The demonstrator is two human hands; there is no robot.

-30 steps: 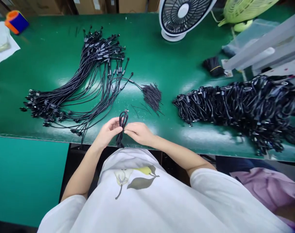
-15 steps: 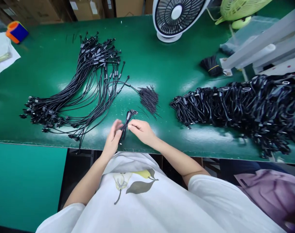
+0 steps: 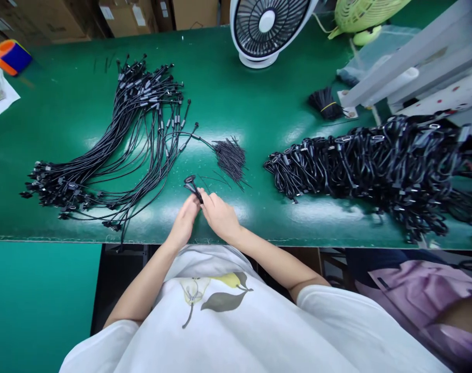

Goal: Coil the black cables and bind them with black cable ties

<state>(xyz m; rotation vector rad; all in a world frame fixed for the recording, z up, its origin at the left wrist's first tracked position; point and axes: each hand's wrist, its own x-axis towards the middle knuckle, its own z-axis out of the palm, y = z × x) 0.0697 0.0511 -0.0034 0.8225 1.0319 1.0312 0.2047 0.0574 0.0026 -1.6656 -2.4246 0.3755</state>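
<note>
A folded black cable point(image 3: 190, 181) pokes up from between my two hands, its connector end tipped to the left. My left hand point(image 3: 186, 220) is closed on the bundle from the left side. From the right, my right hand point(image 3: 220, 215) pinches the same bundle, thumb and fingers pressed together; the lower part of the cable is hidden by both hands. Just beyond them lies a small heap of short black twist ties point(image 3: 230, 158), with a few loose ones beside it.
Long unfolded cables point(image 3: 103, 145) spread over the left of the green table point(image 3: 220, 98). A long row of folded cables point(image 3: 337, 166) fills the right. Behind stand a white fan point(image 3: 267, 31), a banded black bundle point(image 3: 325, 103) and a grey metal frame point(image 3: 410, 52). A person's pink clothing point(image 3: 418, 295) shows lower right.
My hands have come together around the cable and hide more of it. Its connector end now leans left instead of right. The whole view has shifted slightly.
</note>
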